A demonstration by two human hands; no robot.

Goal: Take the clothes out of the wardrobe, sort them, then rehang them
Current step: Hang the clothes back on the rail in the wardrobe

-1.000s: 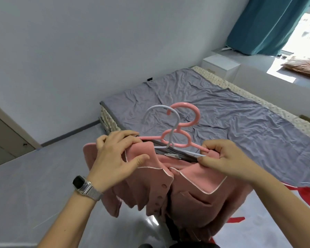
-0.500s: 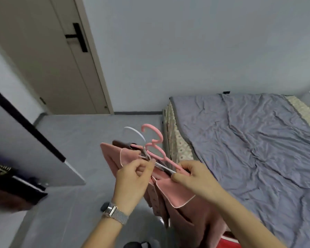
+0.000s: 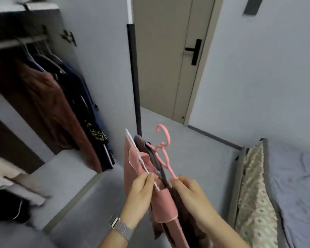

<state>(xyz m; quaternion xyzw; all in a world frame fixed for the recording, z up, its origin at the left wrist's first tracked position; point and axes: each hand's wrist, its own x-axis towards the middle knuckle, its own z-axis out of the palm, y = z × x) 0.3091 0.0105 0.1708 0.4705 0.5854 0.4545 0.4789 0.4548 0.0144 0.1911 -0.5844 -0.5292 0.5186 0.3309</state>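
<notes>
I hold a pink garment [image 3: 166, 203] with white piping in front of me, together with a darker brownish piece [image 3: 183, 208]. My left hand [image 3: 141, 192] pinches a white hanger [image 3: 138, 154] that carries the pink cloth. My right hand [image 3: 191, 196] grips the lower arm of a pink hanger [image 3: 164, 151], whose hook points up. The open wardrobe [image 3: 11, 51] stands at the left, with a rail [image 3: 16, 42] and a rust-coloured garment [image 3: 50, 108] and dark garments [image 3: 89, 111] hanging from it.
A closed door [image 3: 165, 56] with a black handle [image 3: 195, 51] is straight ahead. The wardrobe's open door edge [image 3: 134, 81] stands upright between me and it. A bed [image 3: 293, 185] with a grey sheet lies at the right. Folded items sit on a low wardrobe shelf [image 3: 16, 194].
My view has swung left from the bed to the door and the wardrobe. The hangers and clothes came along, now seen edge-on, and my hands have slid close together.
</notes>
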